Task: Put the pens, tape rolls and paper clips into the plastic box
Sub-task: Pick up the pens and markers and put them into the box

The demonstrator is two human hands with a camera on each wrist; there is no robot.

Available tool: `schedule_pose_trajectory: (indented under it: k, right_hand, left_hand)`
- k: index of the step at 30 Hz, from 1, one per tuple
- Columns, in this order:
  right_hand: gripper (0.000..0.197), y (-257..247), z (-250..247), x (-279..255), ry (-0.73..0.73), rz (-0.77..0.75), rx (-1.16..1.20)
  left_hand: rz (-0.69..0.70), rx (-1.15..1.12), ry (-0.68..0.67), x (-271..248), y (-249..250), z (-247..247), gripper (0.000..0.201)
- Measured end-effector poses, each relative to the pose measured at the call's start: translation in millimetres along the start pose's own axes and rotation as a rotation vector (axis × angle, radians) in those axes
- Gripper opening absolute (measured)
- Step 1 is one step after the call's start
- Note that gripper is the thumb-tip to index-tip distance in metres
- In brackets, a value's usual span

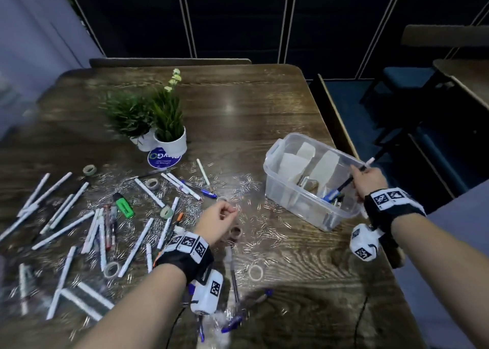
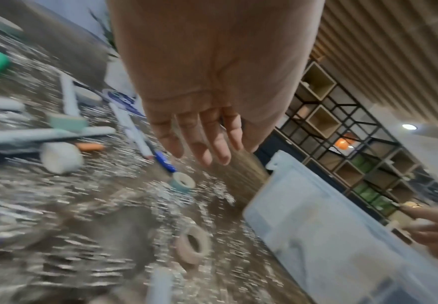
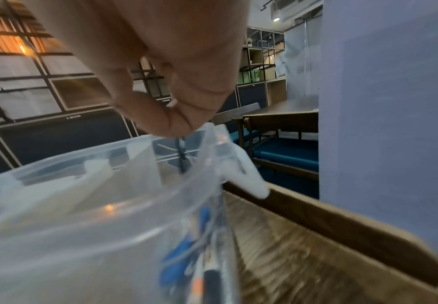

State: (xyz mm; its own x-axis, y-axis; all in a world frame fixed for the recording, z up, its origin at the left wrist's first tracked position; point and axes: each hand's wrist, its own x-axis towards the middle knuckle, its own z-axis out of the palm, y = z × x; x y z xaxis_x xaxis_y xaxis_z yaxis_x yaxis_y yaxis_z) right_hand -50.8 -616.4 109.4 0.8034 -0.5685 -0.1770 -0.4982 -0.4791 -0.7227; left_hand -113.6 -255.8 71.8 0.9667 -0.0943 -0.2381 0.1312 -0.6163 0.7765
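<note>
Right fingers [image 1: 356, 175] pinch a pen [image 1: 349, 180] mid-barrel, tip down inside the box [image 1: 291, 198]. Left fingers [image 2: 199, 142] hang loose, holding nothing, left of the box. Box: light, stiff, likely to slide, so take its rim. Pens [image 1: 148, 192] left of it: rigid, roll easily. Tape rolls [image 1: 166, 212]: hook the core. Clips [image 1: 267, 233]: tiny, slippery, best scooped.

Right hand [image 1: 366, 180] pinches a pen, wrist cocked (fingers curled tight); left hand [image 1: 217, 220] hovers low, empty, fingers loosely curled.
</note>
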Motion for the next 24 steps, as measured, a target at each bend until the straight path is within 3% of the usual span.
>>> schedule_pose_trajectory:
  k: [4, 7, 12, 19, 22, 24]
  right_hand:
    - [0.035, -24, 26, -30, 0.013, -0.050, 0.062]
    - [0.021, -54, 65, -80, -0.154, -0.119, 0.129]
    - [0.031, -74, 151, -159, -0.449, -0.120, 0.080]
    - [0.028, -85, 264, -242, -0.869, -0.052, -0.036]
    - [0.031, -87, 309, -261, -0.885, -0.059, -0.143]
    - [0.040, -89, 332, -265, -0.850, -0.097, -0.259]
  left_hand:
    - [-0.161, 0.096, 0.071, -14, -67, -54, 0.015]
    - [-0.288, 0.179, 0.122, -29, -116, -96, 0.018]
    - [-0.404, 0.215, 0.168, -49, -177, -142, 0.033]
    - [-0.429, 0.171, 0.051, -45, -206, -134, 0.062]
    - [-0.535, 0.092, -0.012, -36, -206, -127, 0.077]
    - [-0.557, 0.073, -0.011, -34, -207, -123, 0.074]
